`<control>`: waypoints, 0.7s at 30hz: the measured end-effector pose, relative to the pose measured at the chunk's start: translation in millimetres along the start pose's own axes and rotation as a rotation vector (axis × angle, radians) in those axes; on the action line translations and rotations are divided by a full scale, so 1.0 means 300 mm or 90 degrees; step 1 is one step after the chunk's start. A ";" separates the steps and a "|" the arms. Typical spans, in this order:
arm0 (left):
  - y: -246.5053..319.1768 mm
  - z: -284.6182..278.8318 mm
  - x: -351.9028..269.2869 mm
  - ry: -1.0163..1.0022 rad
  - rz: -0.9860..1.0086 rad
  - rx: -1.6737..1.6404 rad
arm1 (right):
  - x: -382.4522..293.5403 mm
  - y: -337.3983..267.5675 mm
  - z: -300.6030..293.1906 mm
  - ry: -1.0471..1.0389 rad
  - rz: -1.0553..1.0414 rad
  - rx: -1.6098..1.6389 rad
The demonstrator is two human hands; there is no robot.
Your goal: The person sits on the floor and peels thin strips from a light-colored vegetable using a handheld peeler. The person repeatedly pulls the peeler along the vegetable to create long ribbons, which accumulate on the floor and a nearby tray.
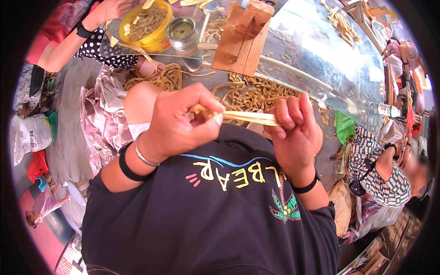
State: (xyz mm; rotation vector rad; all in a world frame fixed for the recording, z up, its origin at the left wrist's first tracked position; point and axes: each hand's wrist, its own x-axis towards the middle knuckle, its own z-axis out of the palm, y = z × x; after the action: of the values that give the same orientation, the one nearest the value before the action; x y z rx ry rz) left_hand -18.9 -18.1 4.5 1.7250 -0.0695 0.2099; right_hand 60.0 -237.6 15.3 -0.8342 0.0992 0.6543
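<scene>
A flat, pale-yellow fibrous strip (pixel 252 117) is stretched between my two hands in front of my chest. My left hand (pixel 187 118) pinches its left end between thumb and fingertips, and a bunched or coiled part (pixel 201 110) shows inside the curled fingers. On the other side, my right hand (pixel 295 129) has its fingers curled over the strip's right end, which they hide. Beyond my hands, many short, tan, knotted-looking pieces (pixel 257 91) lie in a heap on the floor. Longer tan strips (pixel 168 77) are coiled to the left of the heap.
Ahead stands a glass-topped table (pixel 309 62) bearing a wooden block stand (pixel 237 44), a metal can (pixel 182 34) and a yellow tub (pixel 146 25) of pieces. Another person's arm (pixel 65 41) reaches in at upper left. A person in patterned clothing (pixel 381 168) sits at right.
</scene>
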 end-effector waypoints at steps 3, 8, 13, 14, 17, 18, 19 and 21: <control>-0.030 -0.024 0.023 -0.034 0.026 -0.079 | 0.017 0.015 -0.015 0.013 0.074 -0.010; 0.039 -0.003 0.027 -0.120 -0.112 -0.376 | 0.027 -0.027 -0.054 -0.261 0.345 -0.496; -0.005 0.023 0.045 -0.221 -0.013 -0.100 | 0.011 -0.039 0.053 -0.284 0.064 -0.507; 0.005 0.035 0.049 -0.222 -0.034 -0.124 | 0.011 -0.013 0.066 -0.274 -0.018 -0.526; 0.036 0.023 0.063 -0.104 -0.134 -0.327 | 0.015 -0.027 0.049 -0.300 -0.082 -0.640; 0.047 -0.005 0.086 -0.039 -0.215 -0.448 | 0.016 -0.027 0.048 -0.280 -0.061 -0.622; 0.040 -0.012 0.098 -0.046 -0.200 -0.516 | 0.017 -0.028 0.049 -0.260 -0.040 -0.604; -0.011 0.033 0.105 -0.073 -0.162 -0.438 | 0.026 -0.036 0.048 -0.221 -0.002 -0.569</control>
State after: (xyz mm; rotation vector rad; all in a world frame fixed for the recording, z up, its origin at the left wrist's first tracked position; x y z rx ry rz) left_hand 13.4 -24.9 5.3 1.0438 -0.0022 -0.0988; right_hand 70.0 -228.7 29.8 -1.5553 -0.5484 0.8398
